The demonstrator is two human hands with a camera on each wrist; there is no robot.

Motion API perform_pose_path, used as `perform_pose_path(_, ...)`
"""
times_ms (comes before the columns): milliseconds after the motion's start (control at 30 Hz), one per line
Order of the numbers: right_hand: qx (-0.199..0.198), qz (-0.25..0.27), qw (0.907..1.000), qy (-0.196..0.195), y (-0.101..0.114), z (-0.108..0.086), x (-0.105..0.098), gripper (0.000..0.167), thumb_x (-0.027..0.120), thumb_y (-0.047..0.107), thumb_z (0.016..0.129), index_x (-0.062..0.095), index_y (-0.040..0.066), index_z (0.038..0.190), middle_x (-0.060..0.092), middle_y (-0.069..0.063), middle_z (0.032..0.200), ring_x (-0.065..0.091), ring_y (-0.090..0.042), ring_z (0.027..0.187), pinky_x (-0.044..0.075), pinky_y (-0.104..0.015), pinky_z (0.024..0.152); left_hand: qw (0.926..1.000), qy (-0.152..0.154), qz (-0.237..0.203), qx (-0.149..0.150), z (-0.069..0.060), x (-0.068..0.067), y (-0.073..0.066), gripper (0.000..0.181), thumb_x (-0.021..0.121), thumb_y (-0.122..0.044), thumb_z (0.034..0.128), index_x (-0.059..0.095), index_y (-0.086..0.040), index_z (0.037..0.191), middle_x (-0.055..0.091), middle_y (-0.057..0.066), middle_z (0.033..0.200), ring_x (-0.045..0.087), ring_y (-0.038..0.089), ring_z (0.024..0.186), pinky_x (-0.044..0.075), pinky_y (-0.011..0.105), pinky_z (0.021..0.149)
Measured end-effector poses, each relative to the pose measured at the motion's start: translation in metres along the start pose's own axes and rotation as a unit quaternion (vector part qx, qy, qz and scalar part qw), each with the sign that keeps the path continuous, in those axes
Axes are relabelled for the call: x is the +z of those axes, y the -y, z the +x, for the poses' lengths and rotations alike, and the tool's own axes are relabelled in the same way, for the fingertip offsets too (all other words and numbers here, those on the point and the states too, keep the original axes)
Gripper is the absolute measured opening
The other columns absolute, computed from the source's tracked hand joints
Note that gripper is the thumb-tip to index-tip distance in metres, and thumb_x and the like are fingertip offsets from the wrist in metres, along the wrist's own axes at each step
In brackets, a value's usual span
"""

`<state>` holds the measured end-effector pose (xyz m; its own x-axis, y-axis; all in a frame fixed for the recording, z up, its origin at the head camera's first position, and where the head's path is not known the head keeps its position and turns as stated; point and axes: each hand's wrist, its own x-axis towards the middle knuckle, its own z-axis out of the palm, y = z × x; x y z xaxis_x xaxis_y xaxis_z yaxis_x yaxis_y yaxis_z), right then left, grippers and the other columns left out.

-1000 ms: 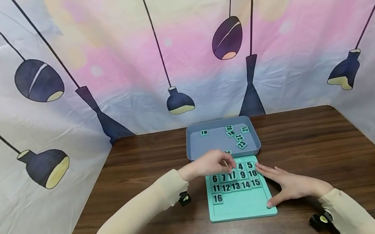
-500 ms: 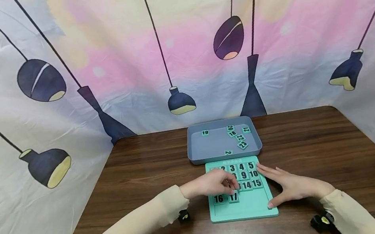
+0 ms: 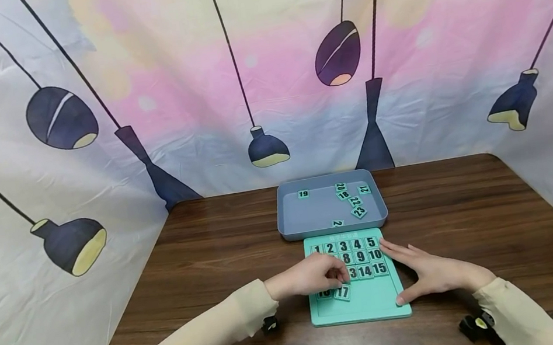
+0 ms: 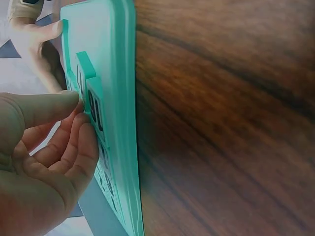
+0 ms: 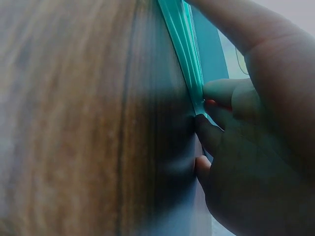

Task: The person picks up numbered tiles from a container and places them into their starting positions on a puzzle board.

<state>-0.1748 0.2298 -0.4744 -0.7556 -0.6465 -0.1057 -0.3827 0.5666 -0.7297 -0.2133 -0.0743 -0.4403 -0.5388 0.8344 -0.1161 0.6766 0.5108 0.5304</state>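
Note:
In the head view, a mint board (image 3: 361, 308) carries numbered tiles in rows. The 17 tile (image 3: 342, 293) lies slightly turned beside the 16 tile, below the row that ends in 15. My left hand (image 3: 317, 273) pinches the upper edge of the 17 tile with thumb and fingertips, covering some tiles to its left. The left wrist view shows the 17 tile (image 4: 84, 66) raised a little at those fingertips (image 4: 74, 101). My right hand (image 3: 436, 274) is spread along the board's right side, thumb at the lower right corner; the right wrist view shows its fingers (image 5: 211, 132) touching the edge.
A grey-blue tray (image 3: 294, 226) stands directly behind the board. Several loose tiles lie in it, among them the 19 tile (image 3: 303, 194) and the 23 tile (image 3: 359, 212). Around both is the brown wooden table (image 3: 223, 245), with a patterned cloth (image 3: 190, 90) hanging behind.
My left hand has brought the 17 tile from over the upper rows down beside the 16 tile, and the tile has turned slightly. My right hand has stayed at the board's edge.

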Motion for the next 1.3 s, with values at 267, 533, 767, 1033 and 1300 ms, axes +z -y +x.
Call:
perform_pose_path(267, 0.002, 0.0, 1.0, -0.001, -0.002, 0.001, -0.001, 0.113, 0.081, 0.047, 0.083, 0.015, -0.001, 0.16, 0.006, -0.022, 0.166, 0.006, -0.052, 0.148, -0.001, -0.07, 0.113, 0.9969, -0.038, 0.069, -0.005, -0.005, 0.007, -0.001, 0.019, 0.079, -0.027, 0.0901, 0.071, -0.016, 0.103, 0.063, -0.007, 0.1, 0.053, 0.007, 0.09, 0.044, 0.018, 0.082)
perform_pose_path(533, 0.003, -0.004, 1.0, -0.004, -0.002, 0.001, -0.001, 0.112, 0.081, 0.047, 0.082, 0.016, 0.001, 0.16, 0.007, -0.022, 0.166, 0.008, -0.052, 0.148, 0.0, -0.07, 0.113, 0.9937, -0.064, 0.084, -0.036, -0.009, 0.011, 0.001, 0.029, 0.082, -0.033, 0.0869, 0.067, -0.015, 0.104, 0.06, -0.004, 0.103, 0.043, 0.009, 0.092, 0.039, 0.023, 0.082)
perform_pose_path(767, 0.007, -0.004, 1.0, -0.004, -0.004, 0.001, -0.002, 0.113, 0.081, 0.05, 0.082, 0.015, 0.001, 0.161, 0.007, -0.021, 0.167, 0.005, -0.052, 0.149, 0.001, -0.071, 0.113, 0.9942, -0.062, 0.067, -0.055, -0.01, 0.01, 0.005, 0.023, 0.081, -0.028, 0.0882, 0.067, -0.016, 0.103, 0.059, -0.004, 0.102, 0.042, 0.009, 0.089, 0.038, 0.024, 0.081)
perform_pose_path(1033, 0.004, 0.0, 1.0, -0.001, -0.006, 0.001, -0.001, 0.113, 0.08, 0.049, 0.083, 0.014, 0.002, 0.161, 0.006, -0.021, 0.167, 0.003, -0.053, 0.148, 0.0, -0.072, 0.112, 0.9952, -0.056, 0.054, -0.059, -0.011, 0.007, 0.009, 0.018, 0.079, -0.022, 0.089, 0.069, -0.016, 0.102, 0.059, -0.004, 0.1, 0.048, 0.009, 0.095, 0.042, 0.025, 0.087)
perform_pose_path(1300, -0.008, 0.006, 0.9999, 0.0, -0.008, 0.002, 0.001, 0.113, 0.08, 0.048, 0.083, 0.015, 0.0, 0.16, 0.005, -0.021, 0.167, 0.003, -0.052, 0.149, -0.001, -0.072, 0.112, 0.9955, -0.085, -0.002, -0.041, -0.008, -0.022, 0.015, 0.018, 0.07, -0.012, 0.0956, 0.068, -0.006, 0.112, 0.067, 0.005, 0.105, 0.061, 0.016, 0.092, 0.049, 0.024, 0.077)
